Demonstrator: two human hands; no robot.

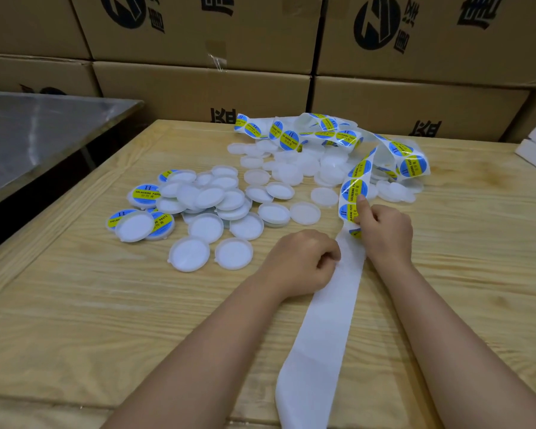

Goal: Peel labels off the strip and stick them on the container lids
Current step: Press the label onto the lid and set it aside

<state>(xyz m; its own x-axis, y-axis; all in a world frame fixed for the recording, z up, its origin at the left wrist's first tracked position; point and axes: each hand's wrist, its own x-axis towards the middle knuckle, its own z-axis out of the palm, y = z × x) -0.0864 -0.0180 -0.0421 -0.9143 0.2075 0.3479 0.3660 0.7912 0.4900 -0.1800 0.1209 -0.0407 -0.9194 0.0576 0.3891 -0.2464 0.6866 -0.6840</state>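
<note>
Two forearms reach in from the near edge, and between them the bare, spent end of the strip point(322, 320) lies flat on the wooden table point(75, 305). The left hand point(304, 261) is knuckles-up with its fingers curled tight, and it looks to be pinching the strip's edge and pinning it down. Just past it, across the strip, the right hand point(387, 230) has its fingers curled behind the backing and its thumb point(363, 212) stretched up onto the nearest label point(346, 213).

So this reads as the peel step, with that label being worked loose and not yet free. The next move, I'd say, calls for lifting its edge cleanly, without a crease, then carrying it over to a blank lid.

Plain lids point(232, 253) lie just left of the left knuckles, close at hand, and labelled lids point(146, 195) sit further left. Beyond the right fingertips the loaded strip loops away over more lids, toward stacked cartons point(198, 88).
</note>
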